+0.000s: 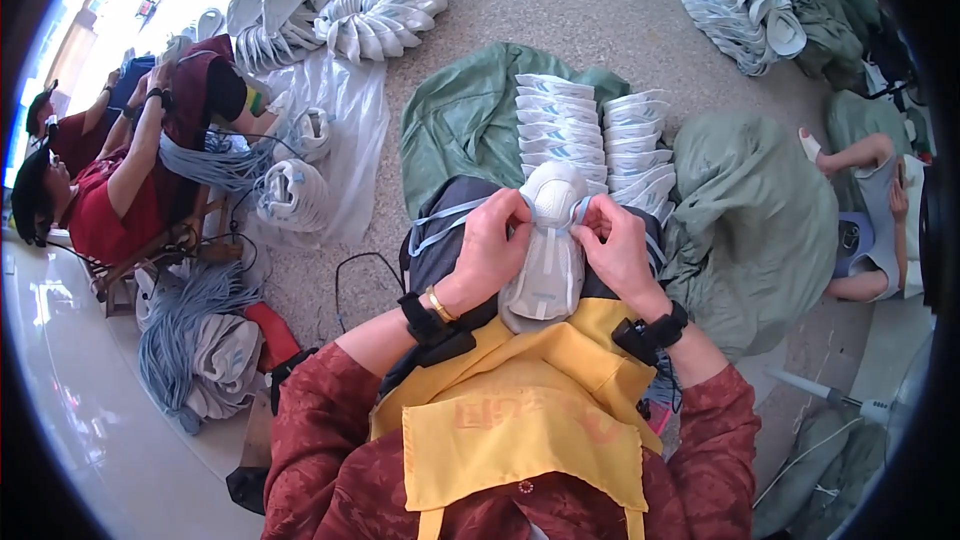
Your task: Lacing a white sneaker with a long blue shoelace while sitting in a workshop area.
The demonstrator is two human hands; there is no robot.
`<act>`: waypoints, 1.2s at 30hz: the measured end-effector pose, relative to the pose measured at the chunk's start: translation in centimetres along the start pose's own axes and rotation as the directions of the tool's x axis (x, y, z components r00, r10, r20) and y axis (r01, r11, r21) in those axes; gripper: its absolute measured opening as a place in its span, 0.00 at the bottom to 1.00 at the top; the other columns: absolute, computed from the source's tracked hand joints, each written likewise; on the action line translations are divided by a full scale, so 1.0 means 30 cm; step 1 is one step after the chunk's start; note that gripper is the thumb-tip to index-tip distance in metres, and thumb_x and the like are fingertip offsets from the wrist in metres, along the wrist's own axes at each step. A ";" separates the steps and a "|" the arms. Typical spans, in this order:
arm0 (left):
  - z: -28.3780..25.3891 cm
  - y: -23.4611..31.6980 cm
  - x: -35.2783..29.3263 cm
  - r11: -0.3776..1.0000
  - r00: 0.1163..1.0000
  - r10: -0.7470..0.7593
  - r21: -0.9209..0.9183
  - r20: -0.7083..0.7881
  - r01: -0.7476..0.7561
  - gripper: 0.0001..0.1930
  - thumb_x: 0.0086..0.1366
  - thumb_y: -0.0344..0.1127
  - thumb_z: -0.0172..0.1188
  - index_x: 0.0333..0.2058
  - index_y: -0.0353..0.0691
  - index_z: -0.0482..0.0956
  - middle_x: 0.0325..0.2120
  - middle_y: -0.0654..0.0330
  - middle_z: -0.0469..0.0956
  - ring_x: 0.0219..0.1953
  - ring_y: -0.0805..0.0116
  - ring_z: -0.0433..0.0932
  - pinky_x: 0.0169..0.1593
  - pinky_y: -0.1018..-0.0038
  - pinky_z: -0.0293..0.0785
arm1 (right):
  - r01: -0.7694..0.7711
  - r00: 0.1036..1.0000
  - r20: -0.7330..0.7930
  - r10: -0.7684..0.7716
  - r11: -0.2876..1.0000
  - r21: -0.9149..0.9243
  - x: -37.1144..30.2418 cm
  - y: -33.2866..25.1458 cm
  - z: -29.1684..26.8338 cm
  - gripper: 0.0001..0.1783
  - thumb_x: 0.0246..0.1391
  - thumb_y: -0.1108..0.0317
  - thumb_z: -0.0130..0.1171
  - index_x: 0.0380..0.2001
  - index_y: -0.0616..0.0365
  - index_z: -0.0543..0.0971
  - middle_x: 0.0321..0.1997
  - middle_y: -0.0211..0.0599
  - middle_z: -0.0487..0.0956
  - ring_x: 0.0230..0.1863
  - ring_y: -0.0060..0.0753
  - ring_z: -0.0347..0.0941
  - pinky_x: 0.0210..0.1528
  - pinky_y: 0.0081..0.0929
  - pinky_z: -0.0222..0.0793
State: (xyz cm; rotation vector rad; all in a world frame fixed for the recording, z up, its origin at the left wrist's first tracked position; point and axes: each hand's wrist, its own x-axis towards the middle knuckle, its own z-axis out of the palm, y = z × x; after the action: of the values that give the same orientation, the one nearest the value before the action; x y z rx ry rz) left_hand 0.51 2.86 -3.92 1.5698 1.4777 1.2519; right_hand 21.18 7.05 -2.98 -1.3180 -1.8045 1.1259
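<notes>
A white and pale grey shoe upper (pixel 543 280) lies on my lap, its rounded, perforated toe pointing away from me. A light blue shoelace (pixel 440 224) crosses it near the toe and trails off in loops to the left. At the upper's left edge my left hand (pixel 492 245) is closed, thumb and fingers pinching the lace. My right hand (pixel 614 248) pinches the lace at the right edge, with a blue loop rising above the fingertips. The exact grip points are partly hidden by my fingers. Beneath the upper is my yellow apron (pixel 520 430).
Just beyond my lap stand two stacks of white uppers (pixel 558 125), with green cloth (pixel 455 130) around them. Bundles of blue laces (pixel 190 340) and rolled uppers (pixel 292 195) lie left. Co-workers (pixel 110 180) sit at left; another person (pixel 880 200) sits right. A fan (pixel 875 408) stands lower right.
</notes>
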 end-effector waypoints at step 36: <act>0.048 0.053 -0.038 0.965 0.998 0.054 0.254 0.043 -0.063 0.24 0.54 0.32 0.74 0.42 0.32 0.68 0.36 0.50 0.67 0.39 0.51 0.71 0.42 0.59 0.70 | 0.205 0.977 0.147 -0.155 0.871 -0.446 -0.079 -0.077 0.019 0.15 0.51 0.74 0.63 0.42 0.69 0.77 0.43 0.57 0.76 0.49 0.58 0.75 0.52 0.49 0.74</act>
State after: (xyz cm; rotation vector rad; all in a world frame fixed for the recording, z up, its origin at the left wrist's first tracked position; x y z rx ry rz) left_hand 2.51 1.70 -3.20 1.8047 1.6324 1.0926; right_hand 20.43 4.33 -1.16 -1.3232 -2.3211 0.6983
